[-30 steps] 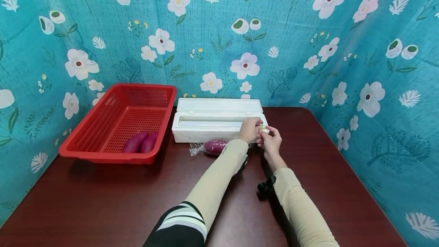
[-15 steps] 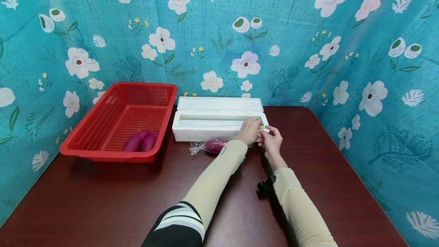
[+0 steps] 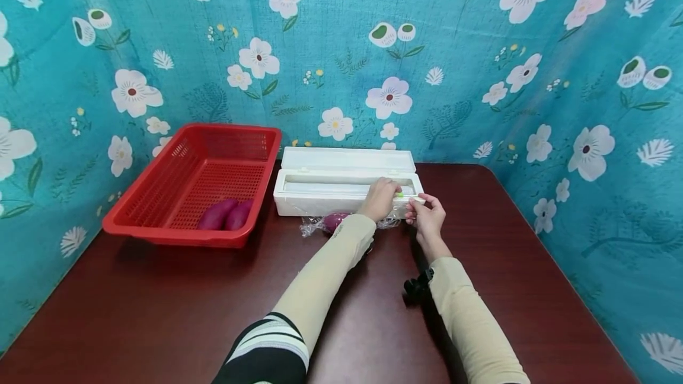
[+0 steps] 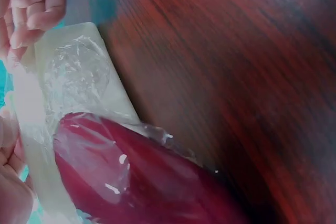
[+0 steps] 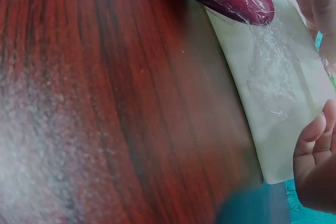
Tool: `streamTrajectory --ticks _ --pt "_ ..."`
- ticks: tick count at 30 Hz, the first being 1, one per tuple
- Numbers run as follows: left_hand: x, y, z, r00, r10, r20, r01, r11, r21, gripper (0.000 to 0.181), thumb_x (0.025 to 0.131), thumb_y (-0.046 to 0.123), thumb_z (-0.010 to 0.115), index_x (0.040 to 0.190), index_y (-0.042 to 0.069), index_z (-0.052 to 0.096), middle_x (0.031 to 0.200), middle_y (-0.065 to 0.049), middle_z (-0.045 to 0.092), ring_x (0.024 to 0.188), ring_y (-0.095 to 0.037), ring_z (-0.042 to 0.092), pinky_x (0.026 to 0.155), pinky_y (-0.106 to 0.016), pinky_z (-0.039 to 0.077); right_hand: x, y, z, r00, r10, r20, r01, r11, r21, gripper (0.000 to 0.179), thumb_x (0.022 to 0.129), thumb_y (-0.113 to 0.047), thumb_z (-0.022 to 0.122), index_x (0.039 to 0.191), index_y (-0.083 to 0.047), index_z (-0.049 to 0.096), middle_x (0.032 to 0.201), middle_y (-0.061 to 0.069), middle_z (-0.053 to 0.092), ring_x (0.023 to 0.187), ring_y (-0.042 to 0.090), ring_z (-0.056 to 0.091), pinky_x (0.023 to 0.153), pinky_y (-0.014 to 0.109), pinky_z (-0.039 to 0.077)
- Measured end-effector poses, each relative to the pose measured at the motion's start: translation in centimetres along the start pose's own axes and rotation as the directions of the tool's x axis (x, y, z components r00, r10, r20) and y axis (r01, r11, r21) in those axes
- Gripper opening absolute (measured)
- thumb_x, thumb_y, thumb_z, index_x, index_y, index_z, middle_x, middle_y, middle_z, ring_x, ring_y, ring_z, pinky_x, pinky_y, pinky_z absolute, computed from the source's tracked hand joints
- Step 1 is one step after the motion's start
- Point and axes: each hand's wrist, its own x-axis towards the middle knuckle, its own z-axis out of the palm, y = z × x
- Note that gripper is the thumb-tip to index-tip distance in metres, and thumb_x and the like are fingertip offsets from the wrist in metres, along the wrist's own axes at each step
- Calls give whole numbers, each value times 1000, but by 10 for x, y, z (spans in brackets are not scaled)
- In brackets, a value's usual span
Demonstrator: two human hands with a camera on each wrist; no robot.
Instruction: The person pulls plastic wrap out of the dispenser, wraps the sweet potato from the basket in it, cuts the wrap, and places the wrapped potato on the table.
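A white cling film box (image 3: 299, 205) stands at the back of the table, its lid (image 3: 347, 160) raised and a pale roll (image 3: 325, 188) inside. At its front rim my left hand (image 3: 380, 200) pinches a small green slide cutter (image 3: 399, 195). My right hand (image 3: 429, 218) pinches the right end of the rim, its thumb and fingertips at the corner. In front of the box lies a purple sweet potato (image 4: 121, 171) in clear film (image 5: 270, 72), partly hidden by my left forearm in the head view. The film clings to the box's front.
A red plastic basket (image 3: 176, 233) stands left of the box, with two purple sweet potatoes (image 3: 217, 214) in its front right corner. The dark brown table (image 3: 160, 313) meets a blue flowered cloth (image 3: 341, 64) behind and at the right.
My left hand has moved left along the box's front rim with the green cutter, away from my right hand. The right hand stays at the corner. The head view has shifted slightly.
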Motion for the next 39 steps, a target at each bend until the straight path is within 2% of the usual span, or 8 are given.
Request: streamTrajectory --ticks 4,7,10,15,19,21,29,39 --pt "-10 9 -15 999 28 -46 -24 997 75 18 82 3 59 97 9 66 96 -3 63 92 -18 55 82 -27 41 2 -2 -3 1000 -1 -7 1 1000 -10 25 81 0 61 99 -8 46 51 -1 58 37 8 50 35 20 40" --pt "-10 7 -11 998 -7 -56 12 997 82 16 82 9 59 96 12 67 94 0 63 90 -16 55 79 -28 42 1 -2 -3 1000 4 -8 -5 1000 -17 24 82 -1 61 99 -9 46 52 -1 58 37 8 50 35 20 40" --pt "-11 9 -9 993 -56 -101 59 998 31 15 82 19 60 92 14 69 91 2 64 87 -15 56 77 -29 42 0 -2 -3 1000 6 -8 -6 1000 -6 23 82 1 60 97 -10 45 51 -1 58 37 8 51 35 20 40" --pt "-12 12 -1 963 -159 -218 157 987 -26 28 78 39 66 85 12 67 81 1 64 79 -15 56 70 -30 42 -2 -2 -1 1000 -4 -5 5 1000 16 23 83 2 58 97 -11 46 51 -1 57 36 8 50 34 20 40" --pt "-12 14 6 937 -207 -283 218 976 5 25 75 39 68 80 14 66 76 3 63 74 -14 56 67 -30 41 -1 1 -2 1000 5 -17 -5 1000 11 23 82 1 59 97 -11 46 52 0 57 36 9 50 35 20 40" --pt "-13 15 6 936 -204 -286 220 975 25 21 75 36 68 79 15 67 77 4 63 76 -14 56 68 -30 40 -1 2 -2 1000 -1 -23 1 1000 13 24 82 2 59 97 -10 46 51 0 57 36 8 49 34 20 39" --pt "-15 22 -1 962 -152 -226 173 982 79 17 77 27 65 78 11 67 77 0 61 77 -16 54 72 -31 40 -1 2 -3 997 -78 -25 78 996 38 23 79 6 57 97 -4 46 48 -1 56 34 8 48 33 19 38" --pt "-18 21 2 944 -163 -288 187 981 56 17 76 27 66 78 10 67 78 0 61 78 -16 54 70 -32 37 1 1 -2 998 -67 -17 68 997 48 22 80 7 58 94 -4 46 47 0 56 34 9 48 34 20 38"
